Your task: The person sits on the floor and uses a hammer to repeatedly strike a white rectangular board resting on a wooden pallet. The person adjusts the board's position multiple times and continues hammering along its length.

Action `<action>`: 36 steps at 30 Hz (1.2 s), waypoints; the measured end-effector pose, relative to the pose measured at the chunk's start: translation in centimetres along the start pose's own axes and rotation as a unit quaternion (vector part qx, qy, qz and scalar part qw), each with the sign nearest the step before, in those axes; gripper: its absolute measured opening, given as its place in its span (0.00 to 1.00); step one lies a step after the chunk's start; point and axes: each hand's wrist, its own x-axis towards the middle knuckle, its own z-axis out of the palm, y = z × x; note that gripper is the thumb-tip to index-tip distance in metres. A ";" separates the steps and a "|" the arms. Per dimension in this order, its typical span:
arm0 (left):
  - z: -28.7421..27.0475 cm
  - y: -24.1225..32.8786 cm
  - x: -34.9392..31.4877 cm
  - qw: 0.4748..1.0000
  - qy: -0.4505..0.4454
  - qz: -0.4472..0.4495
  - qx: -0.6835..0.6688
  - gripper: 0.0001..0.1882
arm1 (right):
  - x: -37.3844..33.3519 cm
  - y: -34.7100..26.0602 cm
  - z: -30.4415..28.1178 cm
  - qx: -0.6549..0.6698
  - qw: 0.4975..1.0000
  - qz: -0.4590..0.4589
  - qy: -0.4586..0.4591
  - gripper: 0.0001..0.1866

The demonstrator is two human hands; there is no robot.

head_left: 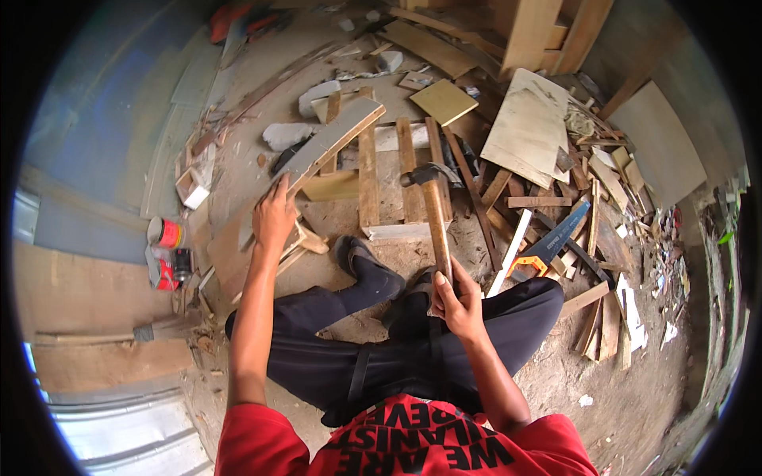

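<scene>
My left hand (274, 214) grips the near end of a wooden plank (337, 141) with a grey upper face and a bare wood edge. The plank slants away to the right, its far end over a pallet-like frame of wooden slats (369, 178). In my right hand (460, 303) is a claw hammer (438, 218), held by the lower part of its wooden handle. Its dark metal head is raised at the far end, above the slats, and looks apart from them. Whether the plank rests on the frame, I cannot tell.
A handsaw (562, 236) with an orange handle lies right among scrap wood. Behind it leans a pale plywood sheet (525, 127). A yellowish square board (444, 101) lies farther back. Red-labelled cans (165, 232) stand at left, and grey concrete chunks (287, 136) lie beyond the plank.
</scene>
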 end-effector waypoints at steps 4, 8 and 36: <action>2.8 -6.3 -2.6 0.997 -0.045 -0.010 0.055 0.26 | -0.9 2.0 0.3 -0.008 0.999 0.041 0.028 0.27; 5.3 -11.9 -7.7 0.984 -0.127 -0.007 0.128 0.27 | -1.8 4.1 1.4 -0.023 0.997 0.073 0.030 0.27; 7.7 15.6 -6.9 0.775 -0.130 -0.182 -0.591 0.14 | -2.6 6.7 -2.4 -0.412 0.908 -0.058 0.037 0.21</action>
